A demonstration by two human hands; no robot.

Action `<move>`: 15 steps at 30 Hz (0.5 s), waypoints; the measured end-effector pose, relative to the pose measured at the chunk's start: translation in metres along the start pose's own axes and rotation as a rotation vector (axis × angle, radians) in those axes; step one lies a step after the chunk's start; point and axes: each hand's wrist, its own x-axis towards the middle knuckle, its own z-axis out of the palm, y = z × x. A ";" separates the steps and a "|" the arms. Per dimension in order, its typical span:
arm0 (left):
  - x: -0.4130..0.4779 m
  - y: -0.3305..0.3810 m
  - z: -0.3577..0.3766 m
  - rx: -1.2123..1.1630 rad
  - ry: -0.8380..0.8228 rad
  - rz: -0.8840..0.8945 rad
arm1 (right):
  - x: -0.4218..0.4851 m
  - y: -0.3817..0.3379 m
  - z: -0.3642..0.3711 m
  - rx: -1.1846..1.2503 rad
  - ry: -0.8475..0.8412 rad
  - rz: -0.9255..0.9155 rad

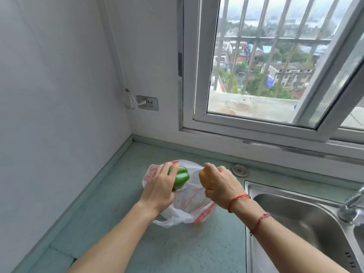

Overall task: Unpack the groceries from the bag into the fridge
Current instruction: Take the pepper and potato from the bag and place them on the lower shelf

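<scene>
Head view: left hand (pixel 159 186) grasps a pepper (pixel 181 177), right hand (pixel 220 186) grasps an orange item (pixel 204 179). Both are held over the bag (pixel 187 205) beneath the hands, probably for carrying away. Fridge not in view.
</scene>
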 end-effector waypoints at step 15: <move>-0.014 0.035 -0.062 0.019 0.215 -0.011 | -0.033 -0.005 -0.063 0.025 0.328 -0.088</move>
